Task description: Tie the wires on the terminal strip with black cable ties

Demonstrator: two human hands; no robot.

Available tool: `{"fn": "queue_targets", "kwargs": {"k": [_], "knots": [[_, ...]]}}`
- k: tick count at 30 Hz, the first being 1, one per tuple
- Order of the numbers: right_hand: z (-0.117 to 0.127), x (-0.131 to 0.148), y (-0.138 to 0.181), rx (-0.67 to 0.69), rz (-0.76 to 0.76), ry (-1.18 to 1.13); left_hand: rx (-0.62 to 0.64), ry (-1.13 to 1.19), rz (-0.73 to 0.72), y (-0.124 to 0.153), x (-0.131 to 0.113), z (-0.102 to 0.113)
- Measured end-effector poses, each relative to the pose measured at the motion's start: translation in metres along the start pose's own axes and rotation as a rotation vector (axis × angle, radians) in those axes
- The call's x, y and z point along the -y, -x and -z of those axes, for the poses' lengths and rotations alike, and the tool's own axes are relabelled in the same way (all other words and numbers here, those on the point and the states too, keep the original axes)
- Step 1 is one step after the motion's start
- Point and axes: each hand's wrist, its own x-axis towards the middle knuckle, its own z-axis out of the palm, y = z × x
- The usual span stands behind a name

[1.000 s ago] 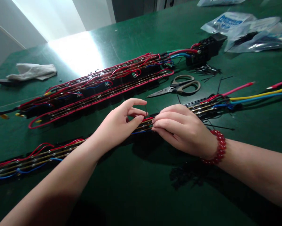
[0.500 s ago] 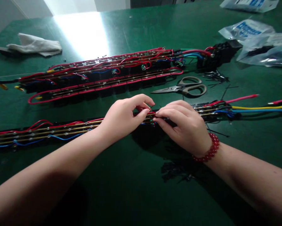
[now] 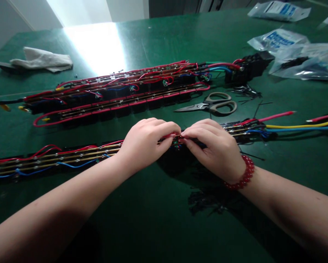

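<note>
A long strip assembly (image 3: 83, 157) with brass-coloured rails and red and blue wires lies across the table in front of me. My left hand (image 3: 150, 138) rests over its middle, thumb and fingers pinched close to the red wire. From the other side, my right hand (image 3: 212, 146) meets it, its fingertips also pinched; a red bead bracelet (image 3: 244, 175) circles that wrist. Whatever sits between the fingertips is too small to make out. Just below them shows a small green circuit piece (image 3: 176, 144).
Scissors (image 3: 212, 105) lie closed beyond my right hand. A bulkier wired assembly (image 3: 111, 91) stretches behind. Loose black strips, like cable ties (image 3: 206, 201), lie nearer me. Plastic bags (image 3: 303, 60) are at the back right, a white cloth (image 3: 43, 60) at the back left.
My left hand's fingers have closed further and come nearer the right fingertips. A thin dark strand that stood at the left fingertips no longer shows. The view has shifted slightly.
</note>
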Motion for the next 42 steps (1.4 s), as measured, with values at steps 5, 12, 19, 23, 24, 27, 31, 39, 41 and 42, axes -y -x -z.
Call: {"fn": "queue_targets", "kwargs": {"k": [5,12,19,23,24,27,31,39,41,42], "knots": [[-0.0008,-0.0002,0.0001,-0.002,0.007,-0.003,0.003,-0.008,0.001,0.0001,0.0004,-0.0007],[-0.0001,-0.0006,0.0001,0.001,0.006,0.000,-0.017,-0.001,-0.004,0.0004,0.0002,-0.0012],[-0.0006,-0.0012,-0.0005,0.004,-0.004,-0.027,-0.030,-0.015,-0.042,0.0014,0.0001,-0.0015],[0.0002,-0.0012,-0.0013,0.002,-0.030,-0.046,-0.023,0.015,-0.040,0.0006,-0.0015,-0.0010],[0.0003,-0.0013,-0.0013,0.003,-0.035,-0.050,-0.018,0.019,-0.036,0.0003,-0.0019,-0.0009],[0.0007,-0.0016,-0.0007,0.010,-0.040,-0.055,0.000,0.016,-0.028,-0.0002,-0.0030,-0.0004],[0.0012,-0.0011,-0.0006,0.009,-0.050,-0.045,0.005,0.000,-0.051,0.0003,-0.0029,-0.0005],[0.0017,0.0013,-0.0022,0.006,-0.063,-0.049,-0.023,-0.078,-0.151,0.0037,-0.0011,-0.0036],[0.0015,0.0013,-0.0017,0.006,-0.068,-0.050,-0.034,-0.101,-0.169,0.0041,-0.0013,-0.0040],[0.0014,0.0012,-0.0014,0.007,-0.072,-0.051,-0.035,-0.107,-0.172,0.0041,-0.0013,-0.0040]]}}
